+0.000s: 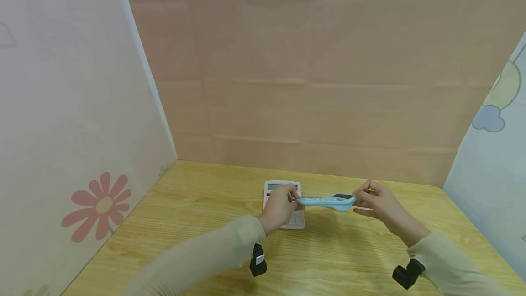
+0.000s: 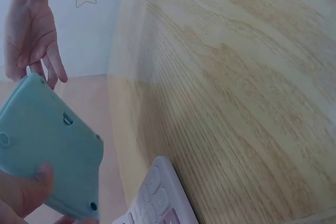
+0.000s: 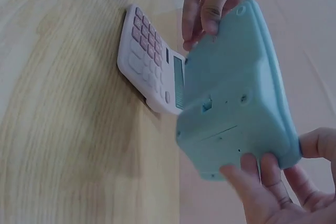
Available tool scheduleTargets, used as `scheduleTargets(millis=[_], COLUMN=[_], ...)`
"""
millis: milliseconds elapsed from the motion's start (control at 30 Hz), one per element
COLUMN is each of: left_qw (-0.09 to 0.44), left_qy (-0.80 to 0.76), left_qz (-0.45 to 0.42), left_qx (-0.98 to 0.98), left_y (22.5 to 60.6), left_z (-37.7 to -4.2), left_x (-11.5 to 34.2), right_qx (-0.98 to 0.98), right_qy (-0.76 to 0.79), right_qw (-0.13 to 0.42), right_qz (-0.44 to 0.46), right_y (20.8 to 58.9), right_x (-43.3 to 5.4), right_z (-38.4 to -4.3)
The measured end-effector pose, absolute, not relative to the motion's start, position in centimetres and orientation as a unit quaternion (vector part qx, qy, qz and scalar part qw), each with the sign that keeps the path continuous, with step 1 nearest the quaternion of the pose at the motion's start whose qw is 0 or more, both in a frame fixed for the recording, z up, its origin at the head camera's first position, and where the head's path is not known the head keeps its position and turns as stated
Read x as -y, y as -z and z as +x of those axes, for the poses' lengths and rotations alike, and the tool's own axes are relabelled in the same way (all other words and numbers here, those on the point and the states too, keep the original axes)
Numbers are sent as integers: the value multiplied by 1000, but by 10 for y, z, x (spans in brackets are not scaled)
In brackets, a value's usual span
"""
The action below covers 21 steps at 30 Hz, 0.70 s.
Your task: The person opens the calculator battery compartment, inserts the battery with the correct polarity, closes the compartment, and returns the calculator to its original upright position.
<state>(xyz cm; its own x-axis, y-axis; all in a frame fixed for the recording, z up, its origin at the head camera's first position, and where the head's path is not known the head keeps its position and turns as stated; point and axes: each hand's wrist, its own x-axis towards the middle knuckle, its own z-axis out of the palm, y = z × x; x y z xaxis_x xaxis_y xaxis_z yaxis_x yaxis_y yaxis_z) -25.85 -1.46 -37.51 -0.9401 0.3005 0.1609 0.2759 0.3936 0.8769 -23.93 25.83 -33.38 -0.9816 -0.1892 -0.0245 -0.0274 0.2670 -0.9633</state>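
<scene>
Both hands hold a light blue calculator above the table, its key side up and its thin edge toward the head camera. My left hand pinches its left end between thumb and fingers. At the opposite, thicker end, where the dark display sits, my right hand grips it with thumb and fingertips. The right wrist view shows the underside of the blue calculator, with screw holes and a small slot. Beneath and behind my left hand, a pale pink calculator lies face up on the table, partly hidden by that hand.
The wood-grain table extends around the hands. A brownish-pink sheet covers the back, and a pale wall with a red flower print stands on the left. Another patterned wall stands on the right.
</scene>
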Motion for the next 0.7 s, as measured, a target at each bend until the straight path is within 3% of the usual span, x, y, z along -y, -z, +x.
scheduleTargets(millis=[233, 700], left_qw=[-32, 25], left_qy=[-511, -565], left_qz=[160, 73], left_qx=[-844, -821], left_y=[377, 378], left_z=[-262, -265], left_x=[13, 8], right_qx=[-759, -775], right_qy=[638, 615], right_qw=[120, 139], right_qz=[-49, -41], right_y=[344, 359], right_x=[-255, -254], right_z=[-237, -237])
